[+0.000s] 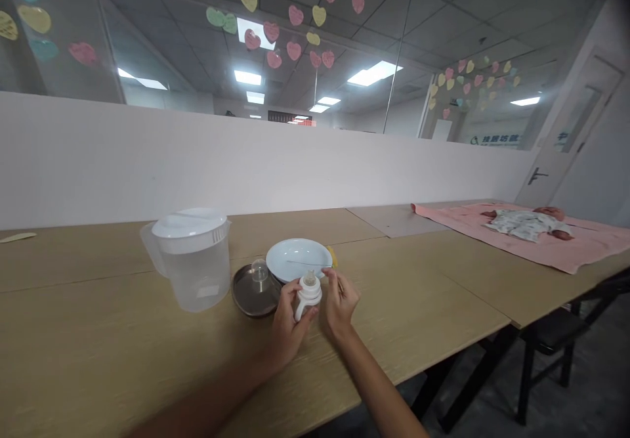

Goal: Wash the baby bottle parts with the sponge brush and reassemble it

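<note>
My left hand point(290, 323) is closed around a small white baby bottle point(308, 298) with a side handle and a clear teat on top. Close on its right, my right hand point(342, 300) has its fingers pinched. A thin wire-like stick point(310, 264) runs left from these fingertips across the white bowl point(280, 252); its grip end is hidden in the hand. Behind the hands, the bowl stands beside a dark round metal tray point(246, 303). On that tray sits a small clear dome-shaped cap point(259, 270). A yellow item point(334, 257) shows partly at the bowl's right edge.
A lidded clear plastic pitcher point(199, 274) stands left of the tray on the wooden table point(418, 306). Far right, a baby doll point(524, 223) in patterned clothes lies on a pink towel point(462, 228). A dark stool point(554, 333) is beside the table, and a white wall point(295, 169) runs behind.
</note>
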